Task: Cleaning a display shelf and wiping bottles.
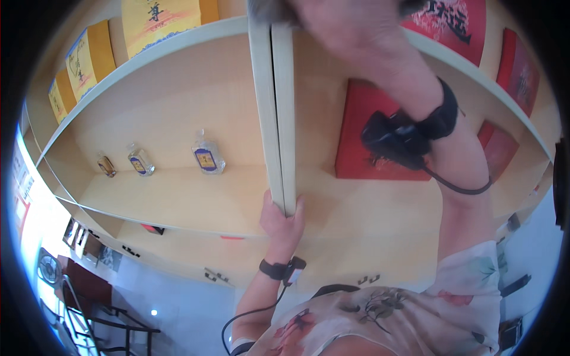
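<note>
My left hand (283, 222) is wrapped around the lower part of a pale wooden upright (283, 133), a double-panel divider between two shelf bays. At the top edge of the view my right hand (352, 22) is blurred, and its fingers are partly cut off. Dark grey material, which looks like a cloth (271, 11), shows beside that hand and lies against the upper part of the upright. Both wrists carry black strapped devices with cables. Behind my right forearm, a large red box (356, 133) stands on the right bay's shelf, partly hidden.
Three glass bottles, a large one (208, 153), a middle one (141, 160) and a small amber one (106, 164), stand in the left bay. Yellow boxes (164, 26) and red boxes (454, 31) fill the upper shelf (147, 46). A fan (49, 267) and dark chair frame (127, 331) are lower left.
</note>
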The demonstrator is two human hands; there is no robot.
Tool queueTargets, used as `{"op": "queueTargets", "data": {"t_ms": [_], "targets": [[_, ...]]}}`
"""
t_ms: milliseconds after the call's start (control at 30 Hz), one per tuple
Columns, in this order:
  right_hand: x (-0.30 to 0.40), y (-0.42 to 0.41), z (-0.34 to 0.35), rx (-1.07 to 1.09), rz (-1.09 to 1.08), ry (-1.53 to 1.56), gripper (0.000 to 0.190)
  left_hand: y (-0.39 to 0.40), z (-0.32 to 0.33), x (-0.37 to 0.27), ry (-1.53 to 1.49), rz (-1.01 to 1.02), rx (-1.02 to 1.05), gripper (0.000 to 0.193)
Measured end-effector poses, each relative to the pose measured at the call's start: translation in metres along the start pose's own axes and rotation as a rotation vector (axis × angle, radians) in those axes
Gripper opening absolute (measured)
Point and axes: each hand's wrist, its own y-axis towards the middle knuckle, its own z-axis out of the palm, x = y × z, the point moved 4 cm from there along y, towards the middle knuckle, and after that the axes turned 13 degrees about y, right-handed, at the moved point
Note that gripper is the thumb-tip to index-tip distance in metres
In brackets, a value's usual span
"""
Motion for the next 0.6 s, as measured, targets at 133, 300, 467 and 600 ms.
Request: {"op": "queueTargets", "data": {"t_ms": [133,300,467,600], "targets": [[0.09,-0.066,0.026,0.345,0.197,-0.041,0.026,-0.012,-0.006,0.028,-0.365,-0.107,0.019,0.041],[0.241,-0.233,0.008,0.768,0.253,0.414,0.027,-0.021,-0.032,0.081,-0.633,-0.372,-0.045,0.05],[0.241,-0.274,-0.031,0.587,0.784,0.852,0.016,-0.03,-0.055,0.095,-0.246,-0.235,0.114,0.042],[0.133,-0.248,-0.024,-0.308,1.613,0.838,0.023,-0.021,-0.059,0.082,0.069,-0.018,0.134,0.029]]}}
